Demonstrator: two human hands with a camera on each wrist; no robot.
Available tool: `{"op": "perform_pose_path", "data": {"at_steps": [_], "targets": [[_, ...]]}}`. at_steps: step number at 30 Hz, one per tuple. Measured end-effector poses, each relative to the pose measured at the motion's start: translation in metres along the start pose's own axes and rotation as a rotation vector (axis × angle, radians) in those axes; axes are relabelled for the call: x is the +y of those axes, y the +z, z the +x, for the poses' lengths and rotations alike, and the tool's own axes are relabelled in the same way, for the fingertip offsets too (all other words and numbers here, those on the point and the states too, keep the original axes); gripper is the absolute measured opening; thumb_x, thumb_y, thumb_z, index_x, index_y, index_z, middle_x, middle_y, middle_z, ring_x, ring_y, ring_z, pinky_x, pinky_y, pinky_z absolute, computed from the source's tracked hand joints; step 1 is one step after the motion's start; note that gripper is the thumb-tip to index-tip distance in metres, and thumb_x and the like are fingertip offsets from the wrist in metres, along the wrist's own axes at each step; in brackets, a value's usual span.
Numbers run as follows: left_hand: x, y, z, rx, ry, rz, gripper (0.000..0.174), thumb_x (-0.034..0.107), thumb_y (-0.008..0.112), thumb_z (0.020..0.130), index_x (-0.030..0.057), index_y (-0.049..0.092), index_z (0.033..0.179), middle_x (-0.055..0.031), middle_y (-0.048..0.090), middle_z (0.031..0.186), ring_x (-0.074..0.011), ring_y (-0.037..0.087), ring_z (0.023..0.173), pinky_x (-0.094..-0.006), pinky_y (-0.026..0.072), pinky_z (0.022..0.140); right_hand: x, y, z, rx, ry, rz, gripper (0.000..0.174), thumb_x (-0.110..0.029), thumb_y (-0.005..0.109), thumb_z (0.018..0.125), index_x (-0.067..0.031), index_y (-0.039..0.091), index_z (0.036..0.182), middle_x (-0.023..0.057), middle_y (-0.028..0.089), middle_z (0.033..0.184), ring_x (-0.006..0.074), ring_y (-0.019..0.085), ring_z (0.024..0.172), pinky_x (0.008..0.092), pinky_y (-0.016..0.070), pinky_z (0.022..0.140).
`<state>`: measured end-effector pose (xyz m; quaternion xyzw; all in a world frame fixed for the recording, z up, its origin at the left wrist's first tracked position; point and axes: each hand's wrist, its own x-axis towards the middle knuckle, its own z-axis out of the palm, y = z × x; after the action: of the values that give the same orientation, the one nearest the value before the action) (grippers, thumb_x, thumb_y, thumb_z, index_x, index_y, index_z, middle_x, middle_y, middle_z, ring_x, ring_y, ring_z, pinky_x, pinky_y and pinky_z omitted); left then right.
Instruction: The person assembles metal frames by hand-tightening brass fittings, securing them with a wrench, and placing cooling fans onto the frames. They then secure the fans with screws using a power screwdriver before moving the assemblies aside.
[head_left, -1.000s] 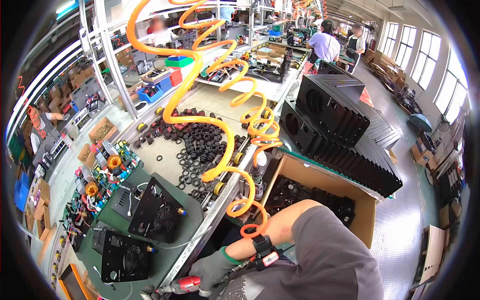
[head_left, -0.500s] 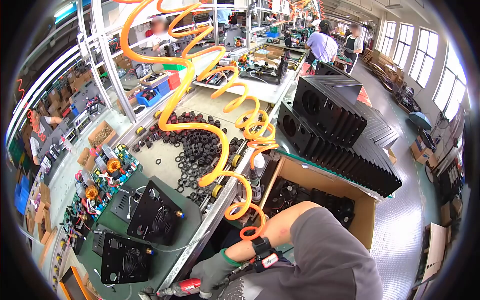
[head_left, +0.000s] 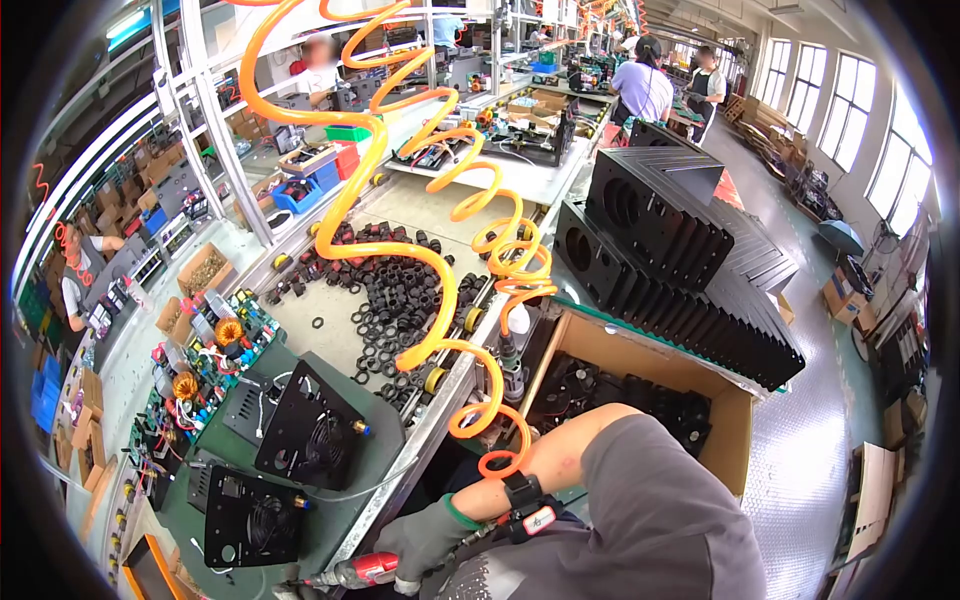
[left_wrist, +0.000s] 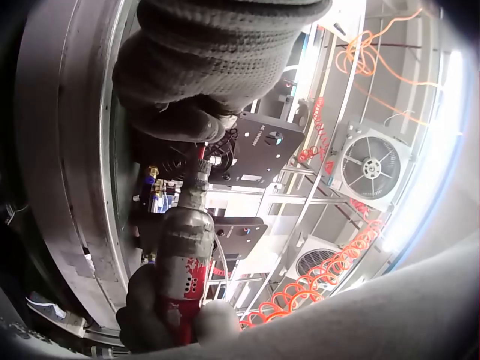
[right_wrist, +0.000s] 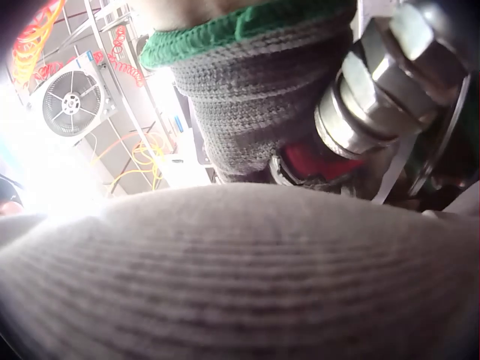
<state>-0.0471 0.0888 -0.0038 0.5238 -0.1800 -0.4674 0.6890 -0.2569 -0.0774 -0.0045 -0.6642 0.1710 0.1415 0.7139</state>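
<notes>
My right hand [head_left: 425, 540], in a grey knit glove with a green cuff, grips a red and grey air screwdriver [head_left: 370, 570]. The tool points left across the workbench's near edge. In the right wrist view, metal hose fittings [right_wrist: 375, 90] stick out beside the glove. My left hand [left_wrist: 217, 67], also gloved, has curled fingers pinching at the bit [left_wrist: 201, 151] at the tool's front end; what lies under the fingertips is hidden. Just beyond stand two black panels with fans, the nearer panel [head_left: 253, 525] and the farther panel [head_left: 315, 430], on a green mat [head_left: 375, 440].
Circuit boards [head_left: 205, 350] line the mat's left side. Many black plastic rings [head_left: 395, 310] lie on the bench behind. An orange coiled hose [head_left: 440, 255] hangs across the middle. At right are a cardboard box [head_left: 735, 440] of black parts and stacked black housings [head_left: 680, 270].
The screwdriver's front end shifts slightly with the hands, which stay low at the bench edge. The orange hose swung a little left, and the view shifted slightly.
</notes>
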Motion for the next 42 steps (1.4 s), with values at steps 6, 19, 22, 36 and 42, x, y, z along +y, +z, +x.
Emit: {"op": "perform_pose_path", "data": {"at_steps": [6, 19, 22, 36, 42], "targets": [[0.019, 0.031, -0.001, 0.308, 0.393, 0.651, 0.037, 0.032, 0.064, 0.097, -0.0001, 0.065, 0.117, -0.0071, 0.065, 0.093, -0.0173, 0.059, 0.079, -0.0305, 0.0499, 0.072, -0.024, -0.012, -0.036, 0.050, -0.066, 0.018, 0.031, -0.019, 0.072, 0.073, -0.0029, 0.056, 0.094, 0.0027, 0.054, 0.067, 0.0155, 0.055, 0.057, 0.0328, 0.0445, 0.051], [0.000, -0.013, 0.082, 0.157, 0.614, 0.657, 0.055, 0.020, 0.075, 0.089, -0.0054, 0.053, 0.132, -0.0176, 0.065, 0.120, -0.0238, 0.064, 0.102, -0.0358, 0.0532, 0.087, -0.020, -0.011, -0.070, 0.173, -0.085, 0.205, 0.027, -0.021, 0.073, 0.073, -0.0052, 0.058, 0.089, -0.0006, 0.049, 0.061, 0.0116, 0.046, 0.048, 0.0280, 0.0342, 0.044], [0.008, -0.006, 0.084, 0.043, 0.526, 0.526, 0.052, 0.016, 0.076, 0.088, -0.0058, 0.057, 0.130, -0.0182, 0.065, 0.122, -0.0230, 0.063, 0.105, -0.0355, 0.0514, 0.090, -0.012, -0.010, -0.065, 0.192, -0.082, 0.194, 0.027, -0.020, 0.074, 0.072, -0.0047, 0.058, 0.089, -0.0007, 0.048, 0.059, 0.0116, 0.045, 0.047, 0.0278, 0.0341, 0.043], [-0.019, -0.012, 0.088, 0.114, 0.526, 0.487, 0.052, 0.024, 0.076, 0.088, -0.0071, 0.057, 0.125, -0.0139, 0.065, 0.116, -0.0216, 0.064, 0.098, -0.0350, 0.0516, 0.092, 0.001, -0.006, -0.051, 0.198, -0.125, 0.173, 0.034, -0.020, 0.075, 0.073, -0.0028, 0.059, 0.097, 0.0017, 0.051, 0.061, 0.0133, 0.050, 0.048, 0.0292, 0.0401, 0.042], [0.006, 0.019, 0.071, 0.168, 0.638, 0.686, 0.047, 0.026, 0.070, 0.093, -0.0089, 0.061, 0.124, -0.0197, 0.067, 0.119, -0.0263, 0.064, 0.103, -0.0371, 0.0522, 0.090, -0.001, -0.006, -0.054, 0.153, -0.104, 0.188, 0.035, -0.021, 0.075, 0.075, -0.0031, 0.058, 0.101, 0.0001, 0.052, 0.068, 0.0123, 0.051, 0.057, 0.0299, 0.0418, 0.051]]}}
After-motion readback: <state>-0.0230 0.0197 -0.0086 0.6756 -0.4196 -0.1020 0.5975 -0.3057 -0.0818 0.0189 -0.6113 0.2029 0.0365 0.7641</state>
